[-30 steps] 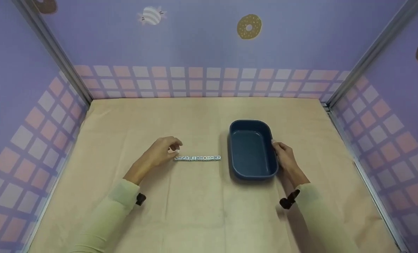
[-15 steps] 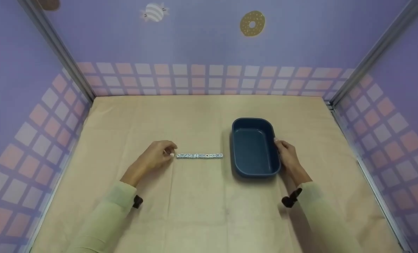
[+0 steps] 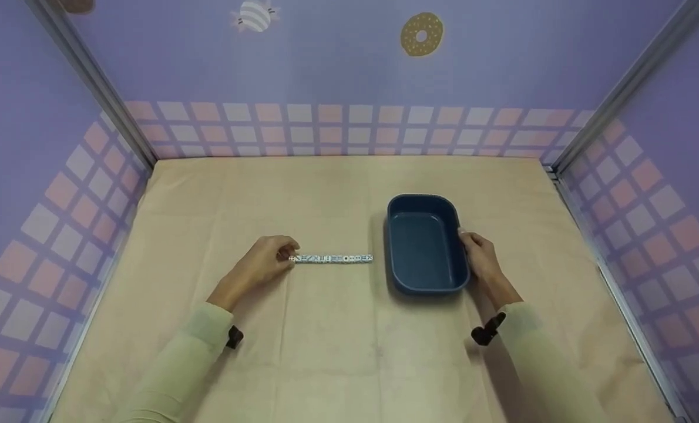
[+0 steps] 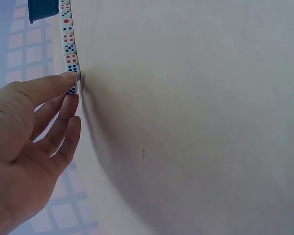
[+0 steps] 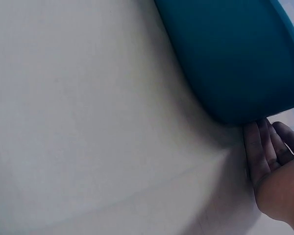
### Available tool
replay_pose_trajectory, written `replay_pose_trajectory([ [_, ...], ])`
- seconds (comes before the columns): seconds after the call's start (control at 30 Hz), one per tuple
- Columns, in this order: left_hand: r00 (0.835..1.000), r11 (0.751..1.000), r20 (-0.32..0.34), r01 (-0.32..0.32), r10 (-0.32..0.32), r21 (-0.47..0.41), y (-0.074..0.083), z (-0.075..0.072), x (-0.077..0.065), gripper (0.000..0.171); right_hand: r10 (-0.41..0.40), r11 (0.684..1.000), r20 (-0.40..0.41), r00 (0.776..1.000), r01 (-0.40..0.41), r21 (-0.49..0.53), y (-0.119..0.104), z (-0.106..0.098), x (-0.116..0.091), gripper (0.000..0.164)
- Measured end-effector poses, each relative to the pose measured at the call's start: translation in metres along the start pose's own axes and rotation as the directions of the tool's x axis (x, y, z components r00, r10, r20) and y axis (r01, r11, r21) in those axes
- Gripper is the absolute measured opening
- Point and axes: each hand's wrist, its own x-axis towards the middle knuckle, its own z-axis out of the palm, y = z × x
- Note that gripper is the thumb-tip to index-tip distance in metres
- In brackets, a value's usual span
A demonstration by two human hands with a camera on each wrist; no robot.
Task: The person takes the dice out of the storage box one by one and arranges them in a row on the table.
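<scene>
A straight row of small white dice (image 3: 332, 258) with red and blue pips lies on the cloth-covered table. At its left end my left hand (image 3: 262, 261) pinches the end die (image 4: 71, 90) between thumb and fingertips, and this die touches the row. The left thumb (image 4: 51, 88) partly covers it in the left wrist view. To the right of the row is a deep dark blue rectangular container (image 3: 424, 252) with rounded corners; nothing shows inside. My right hand (image 3: 483, 264) grips its right side, thumb near the rim, fingers (image 5: 257, 147) at the lower edge.
A beige cloth (image 3: 326, 341) with creases covers the table. Purple walls with a pink and white check (image 3: 361, 126) stand at the back and both sides, with metal posts (image 3: 94, 82) in the corners. A dark wrist device (image 3: 488, 330) sits under each cuff.
A second ago the left hand held a die just above the row's left end. It then came down left of the row with a gap, and now the die meets the row. The right hand stays.
</scene>
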Motion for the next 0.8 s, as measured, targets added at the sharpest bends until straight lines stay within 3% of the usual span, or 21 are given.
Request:
replay_pose_trajectory([
  [0.17, 1.000, 1.000, -0.011, -0.027, 0.027, -0.001, -0.0020, 0.0034, 0.0030, 0.026, -0.002, 1.000, -0.008, 1.000, 0.002, 0.000, 0.0012, -0.0003, 0.0009, 0.069],
  [0.37, 1.000, 1.000, -0.008, -0.007, 0.007, 0.006, -0.0050, 0.0055, 0.0037, 0.026, -0.006, 1.000, -0.026, 1.000, 0.007, 0.022, 0.0035, 0.0024, 0.0035, 0.064],
  [0.53, 1.000, 1.000, 0.004, 0.013, -0.013, 0.017, -0.0064, 0.0050, 0.0032, 0.029, 0.005, 1.000, -0.020, 1.000, -0.005, 0.017, 0.0028, 0.0047, 0.0026, 0.069],
  [0.8, 1.000, 0.999, -0.013, 0.018, -0.019, -0.043, -0.0072, 0.0061, 0.0064, 0.028, -0.005, 0.999, -0.015, 1.000, 0.006, 0.031, 0.0026, 0.0031, 0.0005, 0.071],
])
